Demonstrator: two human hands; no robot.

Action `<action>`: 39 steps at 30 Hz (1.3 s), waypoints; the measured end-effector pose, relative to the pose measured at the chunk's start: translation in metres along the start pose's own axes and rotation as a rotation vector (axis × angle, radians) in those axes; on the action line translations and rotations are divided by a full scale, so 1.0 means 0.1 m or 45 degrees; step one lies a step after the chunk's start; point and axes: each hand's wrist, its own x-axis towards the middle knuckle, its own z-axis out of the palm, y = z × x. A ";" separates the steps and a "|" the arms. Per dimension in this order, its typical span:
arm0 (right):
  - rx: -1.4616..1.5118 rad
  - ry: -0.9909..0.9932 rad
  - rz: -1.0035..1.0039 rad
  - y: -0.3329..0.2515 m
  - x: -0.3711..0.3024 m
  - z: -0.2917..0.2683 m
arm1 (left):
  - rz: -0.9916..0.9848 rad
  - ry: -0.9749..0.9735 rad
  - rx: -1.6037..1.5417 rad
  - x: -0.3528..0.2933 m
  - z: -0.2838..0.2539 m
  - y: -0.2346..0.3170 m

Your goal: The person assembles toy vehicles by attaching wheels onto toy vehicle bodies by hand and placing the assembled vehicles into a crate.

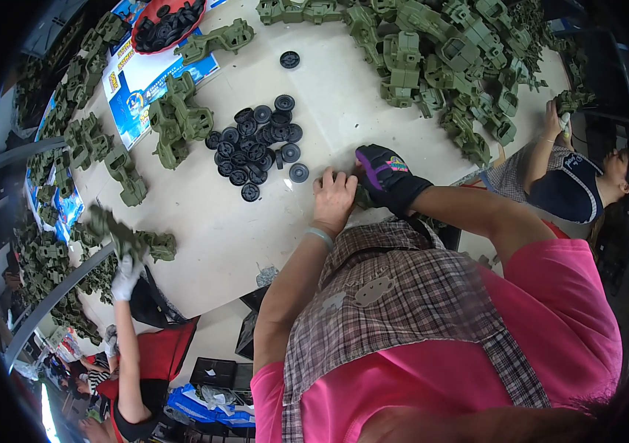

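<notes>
My left hand (335, 198) is bare, with a pale band at the wrist. Its fingers bend down near the table's front edge, and what they grip is hidden. Right beside it, my right hand (388, 176) wears a black and purple glove and is closed around a green plastic toy vehicle body (362, 198), of which only a small part shows between the hands. A pile of black toy wheels (255, 144) lies just beyond and left of my left hand. One loose wheel (299, 173) is closest to my fingers.
Green vehicle bodies (440, 55) are heaped at the far right. More bodies (179, 122) stand on the left near printed blue sheets (126, 96). A red bowl (137, 37) of black wheels sits far left. One co-worker's gloved hand (128, 277) holds a body at left; another person works at right.
</notes>
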 end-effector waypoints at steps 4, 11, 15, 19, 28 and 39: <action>-0.196 -0.085 -0.718 0.12 0.22 -0.05 | 0.026 0.038 0.017 0.02 0.04 -0.02; 0.023 0.053 -0.356 0.22 0.11 0.05 | 0.000 -0.142 -0.091 0.08 -0.12 -0.02; 0.598 0.332 0.304 0.39 -0.16 0.26 | -0.034 -0.218 0.096 0.16 -0.30 0.07; 0.928 0.321 0.414 0.39 0.02 -0.09 | -0.065 -0.195 0.092 0.26 -0.27 0.03; -0.406 0.487 -0.448 -0.33 2.21 -0.88 | -0.624 0.365 -0.821 0.25 -0.30 0.44; 0.906 -0.001 -0.038 0.04 1.40 -0.84 | -1.151 0.191 -1.210 0.19 0.11 0.76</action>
